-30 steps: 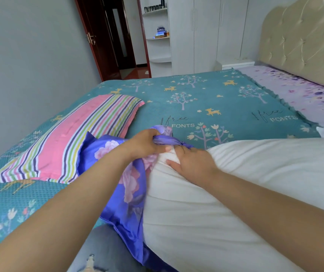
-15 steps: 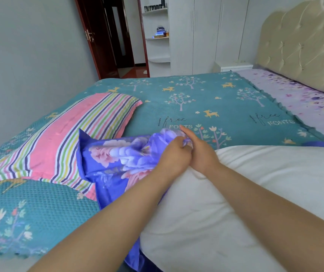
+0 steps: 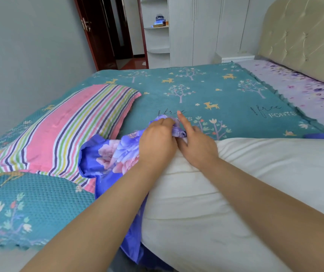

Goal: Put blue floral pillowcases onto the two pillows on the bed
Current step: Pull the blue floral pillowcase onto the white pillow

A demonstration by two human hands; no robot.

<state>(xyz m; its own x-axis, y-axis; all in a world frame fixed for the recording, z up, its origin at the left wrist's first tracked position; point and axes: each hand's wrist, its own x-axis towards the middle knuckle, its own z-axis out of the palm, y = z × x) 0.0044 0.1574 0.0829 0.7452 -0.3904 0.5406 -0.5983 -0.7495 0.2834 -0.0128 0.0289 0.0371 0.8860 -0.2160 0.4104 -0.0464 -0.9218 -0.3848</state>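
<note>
A bare white pillow (image 3: pixel 235 183) lies across the bed in front of me. The blue floral pillowcase (image 3: pixel 108 154) is bunched at its left end, and part of it trails down under the pillow's near edge. My left hand (image 3: pixel 157 142) grips the gathered fabric at the pillow's far left corner. My right hand (image 3: pixel 196 146) is pressed against it on the pillow, index finger stretched out and the other fingers curled on the fabric's edge. A striped pink pillow (image 3: pixel 59 130) lies to the left.
The teal bedspread (image 3: pixel 206 95) with trees and deer covers the bed. A strip of blue cloth (image 3: pixel 323 137) shows at the far right. A padded headboard (image 3: pixel 304 36) stands on the right, with a grey wall on the left and white wardrobes and a doorway behind.
Both hands have moved further along the bed to the pillow's corner. My right hand, flat on the pillow before, is now against the left hand on the fabric, and the pillowcase is more bunched.
</note>
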